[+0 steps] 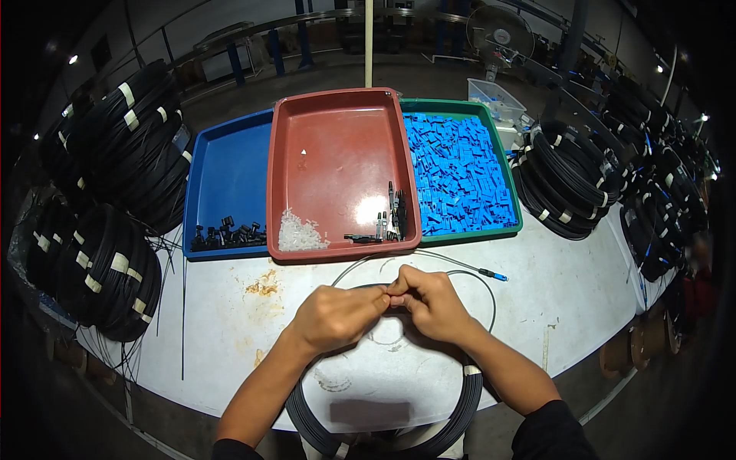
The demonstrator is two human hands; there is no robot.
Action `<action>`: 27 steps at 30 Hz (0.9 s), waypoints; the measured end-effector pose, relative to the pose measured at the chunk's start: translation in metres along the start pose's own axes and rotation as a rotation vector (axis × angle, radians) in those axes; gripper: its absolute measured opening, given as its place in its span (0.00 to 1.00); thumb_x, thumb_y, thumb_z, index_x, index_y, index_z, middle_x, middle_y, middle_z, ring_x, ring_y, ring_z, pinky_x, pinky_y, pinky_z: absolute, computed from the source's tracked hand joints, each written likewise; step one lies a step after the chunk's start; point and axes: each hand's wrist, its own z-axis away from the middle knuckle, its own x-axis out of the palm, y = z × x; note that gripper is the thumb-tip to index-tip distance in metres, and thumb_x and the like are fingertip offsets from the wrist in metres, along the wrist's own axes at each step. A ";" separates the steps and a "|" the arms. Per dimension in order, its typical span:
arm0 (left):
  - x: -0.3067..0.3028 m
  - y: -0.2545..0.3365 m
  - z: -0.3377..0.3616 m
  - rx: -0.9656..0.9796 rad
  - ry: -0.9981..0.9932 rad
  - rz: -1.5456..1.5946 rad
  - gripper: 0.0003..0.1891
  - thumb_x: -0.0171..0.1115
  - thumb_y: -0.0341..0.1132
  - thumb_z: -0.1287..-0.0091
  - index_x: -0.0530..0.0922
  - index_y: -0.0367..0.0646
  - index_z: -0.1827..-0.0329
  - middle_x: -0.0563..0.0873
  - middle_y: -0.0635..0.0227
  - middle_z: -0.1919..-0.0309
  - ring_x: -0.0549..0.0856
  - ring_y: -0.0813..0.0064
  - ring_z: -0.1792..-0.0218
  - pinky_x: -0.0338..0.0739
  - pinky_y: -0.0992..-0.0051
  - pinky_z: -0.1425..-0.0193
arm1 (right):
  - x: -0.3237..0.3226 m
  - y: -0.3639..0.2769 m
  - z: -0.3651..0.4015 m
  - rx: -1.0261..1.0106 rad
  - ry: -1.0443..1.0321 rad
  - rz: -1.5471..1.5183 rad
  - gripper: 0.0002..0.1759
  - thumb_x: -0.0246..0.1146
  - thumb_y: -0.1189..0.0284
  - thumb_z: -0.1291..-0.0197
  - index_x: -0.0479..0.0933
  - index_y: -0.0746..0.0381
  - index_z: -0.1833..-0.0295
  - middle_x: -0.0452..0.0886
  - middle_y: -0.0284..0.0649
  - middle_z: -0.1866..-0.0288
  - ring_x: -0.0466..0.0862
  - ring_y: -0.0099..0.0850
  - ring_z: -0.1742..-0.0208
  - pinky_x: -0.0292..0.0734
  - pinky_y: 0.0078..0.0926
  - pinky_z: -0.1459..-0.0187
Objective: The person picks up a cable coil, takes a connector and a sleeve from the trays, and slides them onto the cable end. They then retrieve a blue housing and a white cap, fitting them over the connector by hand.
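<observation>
My left hand (337, 316) and my right hand (433, 304) meet above the middle of the table, fingertips pinched together. Whatever lies between the fingertips is too small and covered to name. Under both forearms rests a coil of black cable (308, 418), bound with pale tape (471, 370). From it a thin cable loops out behind my hands and ends to the right in a blue-tipped connector (498, 276), which neither hand touches.
Beyond my hands stand a blue tray (230, 165) with black parts, a red tray (337, 153) with small clear pieces and black connectors, and a green tray (515, 222) full of blue connector parts (460, 172). Cable coils (115, 268) stack left; more coils (567, 184) lie right.
</observation>
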 end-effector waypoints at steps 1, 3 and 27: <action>0.002 -0.001 0.002 0.127 -0.006 -0.093 0.13 0.76 0.21 0.49 0.89 0.34 0.59 0.93 0.57 0.65 0.92 0.67 0.72 0.87 0.74 0.70 | -0.001 0.001 0.000 0.002 0.003 -0.001 0.06 0.66 0.85 0.39 0.74 0.70 0.61 0.86 0.49 0.65 0.88 0.41 0.65 0.82 0.31 0.59; 0.000 -0.002 -0.001 0.043 -0.003 -0.005 0.12 0.76 0.22 0.47 0.89 0.34 0.59 0.93 0.58 0.66 0.92 0.69 0.72 0.86 0.75 0.70 | -0.003 0.004 -0.001 0.037 -0.067 -0.118 0.04 0.64 0.85 0.34 0.75 0.70 0.60 0.86 0.49 0.66 0.88 0.38 0.65 0.81 0.29 0.60; -0.002 0.002 -0.002 -0.127 0.027 0.114 0.09 0.76 0.22 0.45 0.90 0.34 0.61 0.93 0.57 0.65 0.93 0.71 0.71 0.87 0.77 0.69 | -0.006 0.001 0.001 -0.251 -0.012 0.167 0.13 0.69 0.85 0.50 0.77 0.66 0.59 0.85 0.46 0.60 0.85 0.42 0.64 0.80 0.35 0.63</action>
